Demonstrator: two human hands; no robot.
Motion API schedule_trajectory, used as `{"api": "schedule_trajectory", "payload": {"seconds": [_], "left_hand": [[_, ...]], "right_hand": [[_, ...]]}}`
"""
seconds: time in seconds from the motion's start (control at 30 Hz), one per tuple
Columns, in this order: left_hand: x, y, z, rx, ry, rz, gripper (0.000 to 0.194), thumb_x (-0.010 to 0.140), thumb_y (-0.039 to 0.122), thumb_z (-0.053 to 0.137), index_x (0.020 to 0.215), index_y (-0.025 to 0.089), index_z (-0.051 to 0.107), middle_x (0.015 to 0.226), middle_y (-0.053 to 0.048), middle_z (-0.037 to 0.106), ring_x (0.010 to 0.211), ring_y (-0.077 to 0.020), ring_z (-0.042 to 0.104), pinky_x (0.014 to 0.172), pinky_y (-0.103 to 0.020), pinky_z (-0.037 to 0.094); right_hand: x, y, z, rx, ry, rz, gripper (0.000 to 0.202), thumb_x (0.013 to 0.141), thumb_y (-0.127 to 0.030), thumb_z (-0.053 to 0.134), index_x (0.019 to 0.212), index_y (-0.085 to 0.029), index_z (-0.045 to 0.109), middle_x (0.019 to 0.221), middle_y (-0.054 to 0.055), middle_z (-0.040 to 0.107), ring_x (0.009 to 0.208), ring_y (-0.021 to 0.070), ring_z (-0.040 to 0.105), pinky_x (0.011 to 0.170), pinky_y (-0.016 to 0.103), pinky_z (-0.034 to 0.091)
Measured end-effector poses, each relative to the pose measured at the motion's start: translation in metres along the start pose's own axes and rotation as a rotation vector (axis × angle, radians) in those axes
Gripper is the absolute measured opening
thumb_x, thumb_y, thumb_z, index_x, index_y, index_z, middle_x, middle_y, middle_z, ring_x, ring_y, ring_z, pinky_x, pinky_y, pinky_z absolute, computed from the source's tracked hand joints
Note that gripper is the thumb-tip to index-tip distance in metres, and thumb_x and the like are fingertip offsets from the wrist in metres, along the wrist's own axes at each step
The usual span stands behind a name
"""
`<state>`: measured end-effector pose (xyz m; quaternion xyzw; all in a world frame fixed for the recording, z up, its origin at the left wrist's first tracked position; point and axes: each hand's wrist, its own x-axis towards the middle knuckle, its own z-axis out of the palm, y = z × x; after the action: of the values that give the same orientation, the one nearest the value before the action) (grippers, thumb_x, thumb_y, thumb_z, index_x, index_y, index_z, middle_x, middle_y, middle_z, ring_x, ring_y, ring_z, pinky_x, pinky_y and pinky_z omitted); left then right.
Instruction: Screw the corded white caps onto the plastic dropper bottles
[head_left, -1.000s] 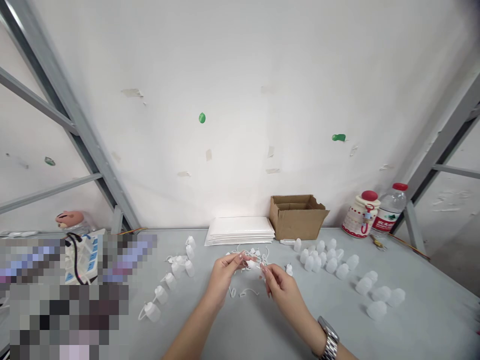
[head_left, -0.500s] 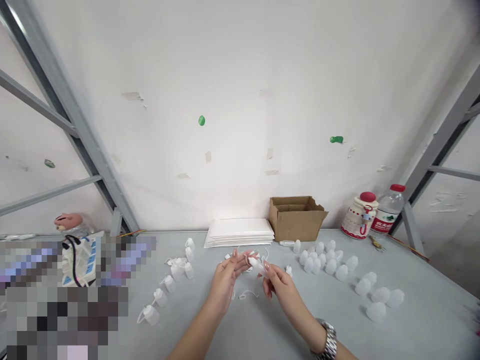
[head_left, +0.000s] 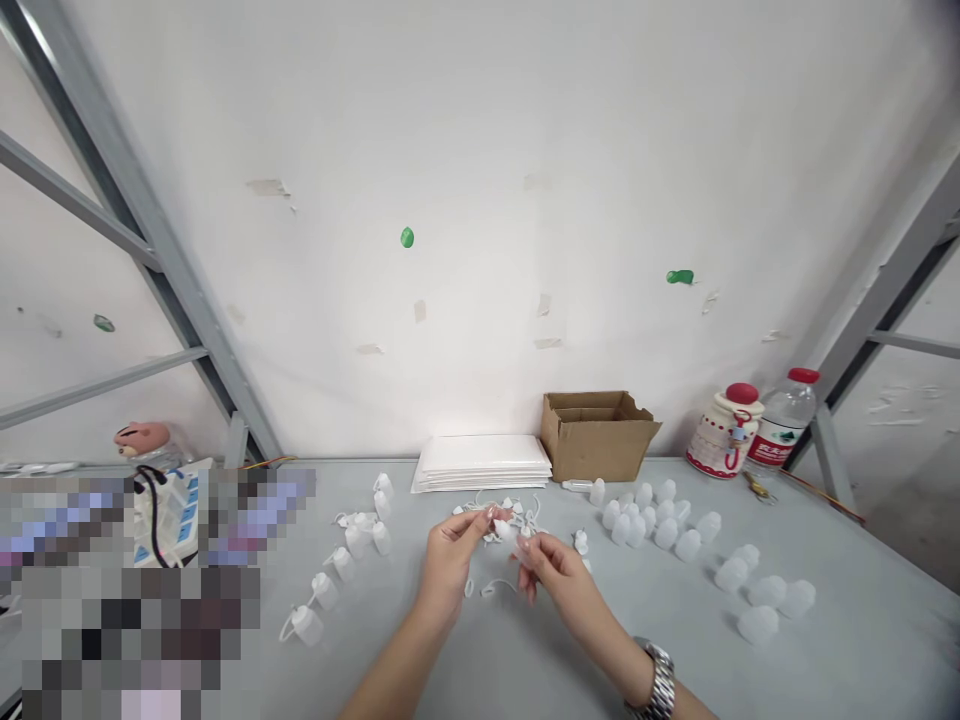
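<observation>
Between my hands is a small translucent white plastic bottle (head_left: 510, 538), tilted, with a white top towards the left. My right hand (head_left: 553, 568) is closed around its body. My left hand (head_left: 455, 555) pinches at the white top; its fingertips partly hide what they grip. Just behind my hands lies a pile of white caps with loop straps (head_left: 531, 515). One loose strap (head_left: 496, 586) rests on the grey table in front of them.
Several capped bottles with loops (head_left: 325, 590) form a row on the left. Several translucent bottles without straps (head_left: 666, 533) stand on the right. Behind are white flat packets (head_left: 482, 463), a cardboard box (head_left: 600, 445), a decorated jar (head_left: 724, 435) and a water bottle (head_left: 784, 420).
My left hand has gone from fingers stretched out beside the bottle to pinching its white top. My right hand has shifted slightly left and down with the bottle.
</observation>
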<state>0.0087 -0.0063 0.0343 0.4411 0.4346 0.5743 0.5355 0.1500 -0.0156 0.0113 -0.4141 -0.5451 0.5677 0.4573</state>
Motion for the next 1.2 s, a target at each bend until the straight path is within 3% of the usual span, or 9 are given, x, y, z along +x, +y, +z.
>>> {"api": "schedule_trajectory", "payload": {"seconds": [0.13, 0.2, 0.33, 0.43, 0.53, 0.7, 0.83, 0.97, 1.2], "left_hand": [[0.001, 0.004, -0.001, 0.046, -0.036, -0.015, 0.028, 0.070, 0.041, 0.065, 0.076, 0.015, 0.073, 0.087, -0.009, 0.074, 0.093, -0.0278, 0.063, 0.087, -0.037, 0.044], [0.000, 0.005, -0.003, 0.117, 0.022, 0.083, 0.028, 0.076, 0.040, 0.060, 0.086, 0.017, 0.071, 0.096, -0.009, 0.072, 0.099, -0.0266, 0.060, 0.090, -0.037, 0.042], [-0.008, -0.002, -0.010, 0.501, 0.239, 0.671, 0.030, 0.082, 0.024, 0.052, 0.111, 0.023, 0.060, 0.112, -0.009, 0.061, 0.109, -0.0233, 0.052, 0.094, -0.037, 0.038], [-0.017, -0.011, -0.010, 0.748, 0.135, 1.134, 0.040, 0.078, 0.014, 0.050, 0.117, 0.023, 0.053, 0.101, -0.010, 0.061, 0.097, -0.0221, 0.056, 0.084, -0.037, 0.044], [-0.023, -0.016, -0.005, 0.862, -0.002, 1.349, 0.043, 0.076, 0.011, 0.048, 0.119, 0.019, 0.049, 0.093, -0.010, 0.061, 0.089, -0.0203, 0.059, 0.077, -0.034, 0.047], [-0.026, -0.015, -0.002, 0.867, 0.029, 1.354, 0.044, 0.075, 0.008, 0.046, 0.117, 0.017, 0.047, 0.091, -0.011, 0.060, 0.087, -0.0202, 0.059, 0.073, -0.034, 0.048], [-0.026, -0.013, -0.004, 0.893, 0.023, 1.341, 0.042, 0.074, 0.010, 0.046, 0.115, 0.015, 0.048, 0.091, -0.011, 0.059, 0.088, -0.0207, 0.058, 0.077, -0.036, 0.047], [-0.027, -0.013, -0.004, 0.904, -0.002, 1.320, 0.044, 0.073, 0.010, 0.047, 0.117, 0.015, 0.047, 0.091, -0.011, 0.060, 0.087, -0.0210, 0.059, 0.076, -0.036, 0.047], [-0.025, -0.015, -0.003, 0.884, -0.023, 1.298, 0.047, 0.074, 0.011, 0.046, 0.120, 0.016, 0.046, 0.091, -0.011, 0.060, 0.086, -0.0204, 0.059, 0.076, -0.036, 0.048]], "right_hand": [[-0.006, 0.005, 0.007, 0.047, -0.101, 0.006, 0.037, 0.070, -0.054, 0.063, 0.067, -0.019, 0.050, 0.062, 0.000, 0.060, 0.053, 0.0139, 0.055, 0.056, 0.028, 0.045], [-0.004, 0.007, 0.006, 0.049, -0.120, 0.003, 0.035, 0.074, -0.054, 0.058, 0.076, -0.019, 0.053, 0.065, 0.001, 0.062, 0.055, 0.0147, 0.057, 0.058, 0.030, 0.046], [0.021, 0.003, 0.002, -0.197, -0.004, -0.140, 0.042, 0.076, -0.058, 0.051, 0.087, -0.018, 0.056, 0.079, 0.006, 0.064, 0.074, 0.0194, 0.059, 0.068, 0.033, 0.047], [0.054, -0.002, 0.010, -0.438, 0.106, -0.213, 0.035, 0.075, -0.051, 0.054, 0.083, -0.018, 0.058, 0.083, 0.006, 0.059, 0.077, 0.0199, 0.054, 0.071, 0.034, 0.044], [0.087, -0.004, 0.036, -0.530, 0.061, -0.211, 0.020, 0.076, -0.037, 0.056, 0.083, -0.018, 0.057, 0.070, 0.000, 0.056, 0.066, 0.0160, 0.051, 0.062, 0.028, 0.042], [0.123, 0.004, 0.095, -0.709, -0.077, -0.227, 0.012, 0.074, -0.025, 0.060, 0.084, -0.019, 0.059, 0.070, 0.000, 0.063, 0.065, 0.0150, 0.055, 0.061, 0.024, 0.038], [0.133, 0.012, 0.128, -0.857, -0.137, -0.230, 0.010, 0.073, -0.017, 0.058, 0.082, -0.017, 0.061, 0.077, 0.006, 0.068, 0.074, 0.0198, 0.061, 0.065, 0.026, 0.037], [0.134, 0.018, 0.139, -0.961, -0.138, -0.220, 0.014, 0.076, -0.014, 0.054, 0.087, -0.013, 0.062, 0.082, 0.012, 0.069, 0.079, 0.0240, 0.063, 0.066, 0.029, 0.037], [0.129, 0.015, 0.134, -1.051, -0.136, -0.248, 0.022, 0.074, -0.014, 0.053, 0.094, -0.013, 0.064, 0.090, 0.012, 0.069, 0.083, 0.0235, 0.063, 0.069, 0.029, 0.039]]}}
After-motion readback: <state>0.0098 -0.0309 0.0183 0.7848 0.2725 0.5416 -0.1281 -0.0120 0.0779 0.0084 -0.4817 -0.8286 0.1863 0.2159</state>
